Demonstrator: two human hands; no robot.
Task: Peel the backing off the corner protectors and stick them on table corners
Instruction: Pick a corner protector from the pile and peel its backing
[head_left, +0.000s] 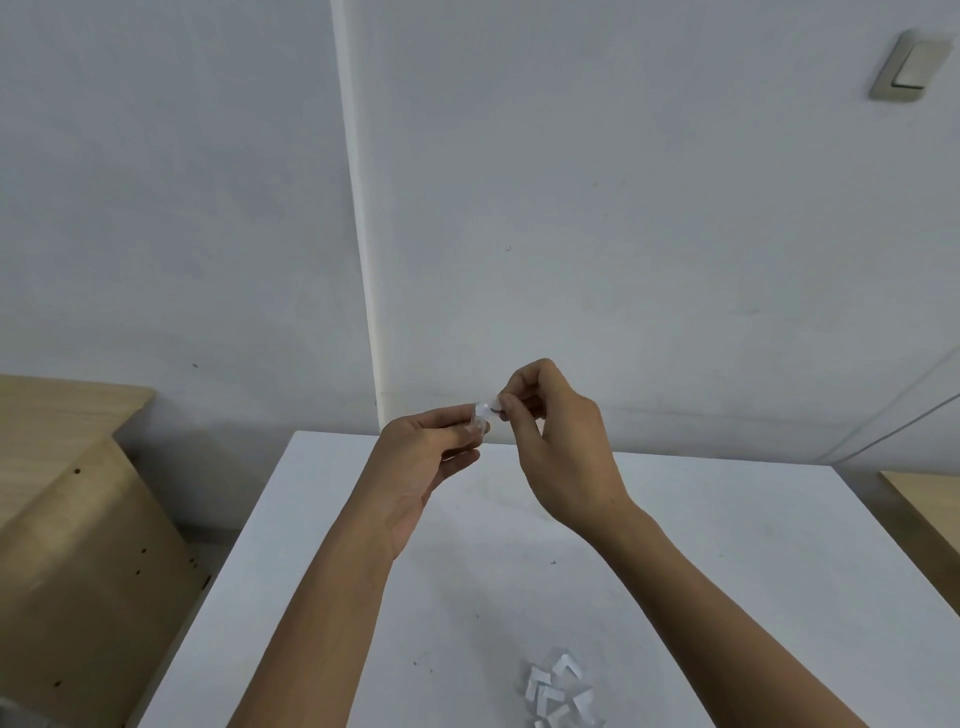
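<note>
Pinching corner protector (480, 420) in left hand (431, 449) above far edge of table (727, 545), picking at its backing with right hand (563, 452); risks tearing backing short, fouling adhesive on fingertips, or dropping piece on a slipped pinch.

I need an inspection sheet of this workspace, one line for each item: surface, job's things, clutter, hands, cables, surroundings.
Surface: white table, with a few small dark specks.
Job's things: one clear corner protector, held in the air above the table; a heap of small white pieces near the table's near edge, protectors or peeled backings, cannot tell.
Clutter: nothing seen.
Hands: left hand holds the corner protector; right hand pinches its upper end.
Cables: none certain; a white strip runs up the wall, perhaps trunking.
Surroundings: wall switch upper right; wooden furniture at left; wooden surface at right.
</note>
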